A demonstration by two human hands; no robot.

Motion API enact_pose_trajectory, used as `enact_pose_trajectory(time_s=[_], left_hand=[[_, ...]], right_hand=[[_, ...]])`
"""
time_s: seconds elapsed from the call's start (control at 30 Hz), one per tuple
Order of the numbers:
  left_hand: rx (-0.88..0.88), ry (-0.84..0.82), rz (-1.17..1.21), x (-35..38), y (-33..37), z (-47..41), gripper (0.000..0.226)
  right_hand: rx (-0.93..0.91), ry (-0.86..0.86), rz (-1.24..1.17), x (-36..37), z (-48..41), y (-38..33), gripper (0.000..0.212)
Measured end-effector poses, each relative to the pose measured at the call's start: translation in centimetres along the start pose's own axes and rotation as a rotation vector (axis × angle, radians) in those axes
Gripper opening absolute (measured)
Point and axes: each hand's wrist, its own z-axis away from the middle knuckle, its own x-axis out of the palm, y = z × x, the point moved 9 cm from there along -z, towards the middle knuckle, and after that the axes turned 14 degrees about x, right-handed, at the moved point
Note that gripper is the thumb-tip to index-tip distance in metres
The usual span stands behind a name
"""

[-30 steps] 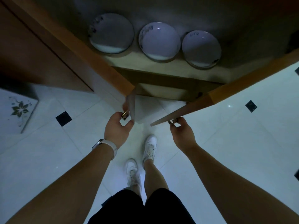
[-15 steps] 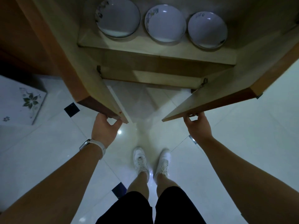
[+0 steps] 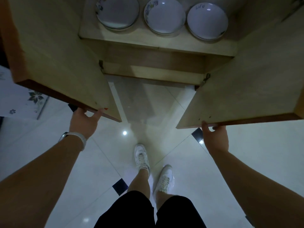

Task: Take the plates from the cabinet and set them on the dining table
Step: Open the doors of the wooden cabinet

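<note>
Left hand [image 3: 83,123]: we grip the lower edge of the left cabinet door [image 3: 62,51].
Right hand [image 3: 215,137]: we clutch the edge of the right cabinet door [image 3: 243,86].
Plates: left plate [image 3: 117,11], middle plate [image 3: 164,14], right plate [image 3: 207,21] sit side by side on the shelf [image 3: 158,41], faces up.
Writing: "Life" on the right plate; other markings unreadable.

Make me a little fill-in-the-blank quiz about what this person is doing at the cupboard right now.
1. The shelf holds ____ plates in a row.
2. Both cabinet doors stand ____.
3. The left hand grips the edge of the left ____.
4. The wrist with a watch is the ____ one.

Missing words: three; open; door; left
</note>
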Motion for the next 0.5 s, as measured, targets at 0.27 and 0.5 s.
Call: enact_pose_trajectory(time_s=[0.27,0.5], left_hand=[[-0.242,-0.080,0.280,2.0,-0.5,1.8,0.058],[0.054,-0.071,0.374,2.3,5.8,1.2,0.059]], right_hand=[[0.111,-0.016,0.260,-2.4,-1.4,5.2,0.053],[-0.048,-0.126,0.278,-2.3,0.5,3.0,0.048]])
